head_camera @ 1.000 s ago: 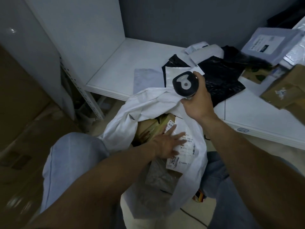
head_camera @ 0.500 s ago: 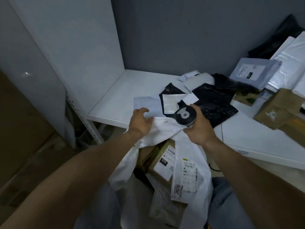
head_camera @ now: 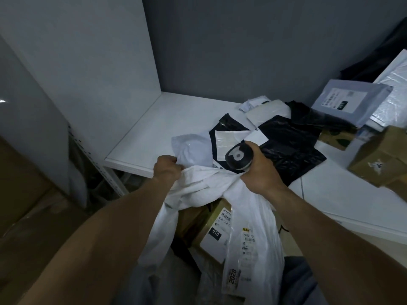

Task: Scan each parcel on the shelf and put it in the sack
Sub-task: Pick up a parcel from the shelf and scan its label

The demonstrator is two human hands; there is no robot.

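A white sack (head_camera: 198, 194) hangs below the front edge of the white shelf (head_camera: 154, 133). My left hand (head_camera: 166, 169) is clenched on the sack's rim at the shelf edge. My right hand (head_camera: 259, 172) holds a black scanner (head_camera: 239, 155) and also pinches the rim on the other side. Inside the sack lie a brown box with a white label (head_camera: 217, 232) and a white mailer (head_camera: 246, 256). On the shelf just beyond my hands rest a pale mailer (head_camera: 191, 148) and a black mailer (head_camera: 286, 148).
More parcels crowd the shelf's right end: a grey-blue mailer (head_camera: 350, 102), brown boxes (head_camera: 378, 157), a silver bubble mailer (head_camera: 394, 100). The shelf's white side panel (head_camera: 99, 69) rises at left, with brown cartons (head_camera: 19, 194) on the floor beyond it.
My left hand came out of the sack, where it pressed on a parcel, and closed on the sack's rim. The view tilted up toward the shelf. My right hand kept the scanner.
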